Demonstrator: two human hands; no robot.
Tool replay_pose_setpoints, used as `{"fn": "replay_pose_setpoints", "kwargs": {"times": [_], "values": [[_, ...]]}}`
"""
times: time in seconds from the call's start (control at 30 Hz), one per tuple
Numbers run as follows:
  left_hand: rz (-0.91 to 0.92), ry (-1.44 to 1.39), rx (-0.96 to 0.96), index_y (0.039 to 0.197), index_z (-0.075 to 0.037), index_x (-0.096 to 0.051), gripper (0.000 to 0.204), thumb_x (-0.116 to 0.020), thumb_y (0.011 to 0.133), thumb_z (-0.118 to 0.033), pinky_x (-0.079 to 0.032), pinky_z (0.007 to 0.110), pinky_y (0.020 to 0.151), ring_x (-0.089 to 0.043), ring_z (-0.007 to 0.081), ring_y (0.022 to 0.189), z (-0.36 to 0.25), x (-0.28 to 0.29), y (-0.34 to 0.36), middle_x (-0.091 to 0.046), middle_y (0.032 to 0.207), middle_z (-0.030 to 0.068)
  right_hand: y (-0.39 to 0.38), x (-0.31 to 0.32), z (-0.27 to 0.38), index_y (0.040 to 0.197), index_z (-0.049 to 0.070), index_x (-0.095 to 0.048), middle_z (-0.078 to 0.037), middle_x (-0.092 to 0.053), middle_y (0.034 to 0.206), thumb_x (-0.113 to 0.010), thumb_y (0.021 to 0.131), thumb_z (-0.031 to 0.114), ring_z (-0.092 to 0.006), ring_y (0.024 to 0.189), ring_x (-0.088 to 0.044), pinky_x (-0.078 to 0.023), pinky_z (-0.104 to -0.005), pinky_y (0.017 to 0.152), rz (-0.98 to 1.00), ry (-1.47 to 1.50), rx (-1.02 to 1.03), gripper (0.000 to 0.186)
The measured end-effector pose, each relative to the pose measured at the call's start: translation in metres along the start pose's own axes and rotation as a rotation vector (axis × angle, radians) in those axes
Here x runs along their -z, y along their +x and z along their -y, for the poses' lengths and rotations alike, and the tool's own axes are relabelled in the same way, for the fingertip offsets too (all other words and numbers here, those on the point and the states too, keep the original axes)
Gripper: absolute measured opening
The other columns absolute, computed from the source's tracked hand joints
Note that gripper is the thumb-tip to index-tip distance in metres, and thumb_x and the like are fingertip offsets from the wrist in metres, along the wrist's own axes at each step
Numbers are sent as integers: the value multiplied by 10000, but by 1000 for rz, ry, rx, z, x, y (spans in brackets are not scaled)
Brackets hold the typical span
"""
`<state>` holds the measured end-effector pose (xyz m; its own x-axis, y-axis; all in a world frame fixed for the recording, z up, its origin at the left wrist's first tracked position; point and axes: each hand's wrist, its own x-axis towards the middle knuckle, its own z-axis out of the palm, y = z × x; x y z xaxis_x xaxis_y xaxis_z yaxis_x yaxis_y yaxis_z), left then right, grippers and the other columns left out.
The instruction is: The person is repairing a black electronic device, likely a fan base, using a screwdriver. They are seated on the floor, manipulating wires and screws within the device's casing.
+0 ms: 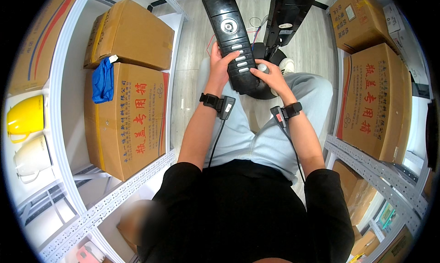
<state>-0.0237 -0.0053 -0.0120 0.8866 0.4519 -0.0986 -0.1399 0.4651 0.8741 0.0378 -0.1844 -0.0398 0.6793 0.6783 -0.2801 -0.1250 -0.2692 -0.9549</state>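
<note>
A long black control panel (231,38) with a round silver-ringed dial and a column of silver oval buttons is held tilted in front of me. My left hand (220,66) grips its left edge, the thumb lying over the buttons. At the lower right edge, my right hand (272,77) is closed on the panel, with a finger or thumb near the lowest button. A small grey rounded piece (262,68) shows between that hand's fingers; whether it is held I cannot tell. Behind, a black upright housing (288,15) rises beside a round black base (275,56), partly hidden by my hand.
Thin coloured wires (257,31) run between panel and housing. Metal shelves flank me, with cardboard boxes (133,121) on the left and more boxes (369,102) on the right. A blue cloth bag (103,82), a yellow mug (25,116) and a white mug (32,157) are at left.
</note>
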Motion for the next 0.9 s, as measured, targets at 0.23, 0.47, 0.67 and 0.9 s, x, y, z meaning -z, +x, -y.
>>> {"fn": "replay_pose_setpoints", "kwargs": {"times": [0.23, 0.47, 0.67, 0.9], "values": [[64, -25, 63, 1312, -57, -346, 687, -685, 730, 80, -467, 369, 933, -564, 220, 1095, 4, 2, -7, -540, 1191, 114, -2, -2, -16, 1062, 63, -616, 44, -586, 798, -707, 827, 256, -30, 624, -489, -366, -192, 525, -10, 103, 53, 317], [141, 41, 63, 1379, -70, -277, 820, -699, 696, 99, -450, 381, 967, -536, 228, 1150, 4, 2, -11, -509, 1240, 110, -6, -1, -15, 1067, 60, -615, 39, -586, 791, -710, 830, 250, -32, 617, -490, -366, -197, 512, -15, 143, 24, 319], [122, 56, 62, 1378, -68, -279, 815, -687, 696, 115, -446, 375, 973, -530, 221, 1153, 3, -2, -12, -509, 1238, 106, -7, -3, -18, 1082, 59, -614, 39, -591, 797, -717, 822, 247, -34, 618, -492, -372, -198, 511, -25, 131, 45, 338], [144, 44, 83, 1391, -70, -260, 840, -689, 690, 103, -443, 373, 972, -526, 224, 1156, 7, 2, -16, -494, 1256, 110, -12, -5, -22, 1060, 60, -614, 42, -587, 795, -718, 814, 235, -32, 620, -494, -375, -199, 512, -36, 130, 56, 319]]}}
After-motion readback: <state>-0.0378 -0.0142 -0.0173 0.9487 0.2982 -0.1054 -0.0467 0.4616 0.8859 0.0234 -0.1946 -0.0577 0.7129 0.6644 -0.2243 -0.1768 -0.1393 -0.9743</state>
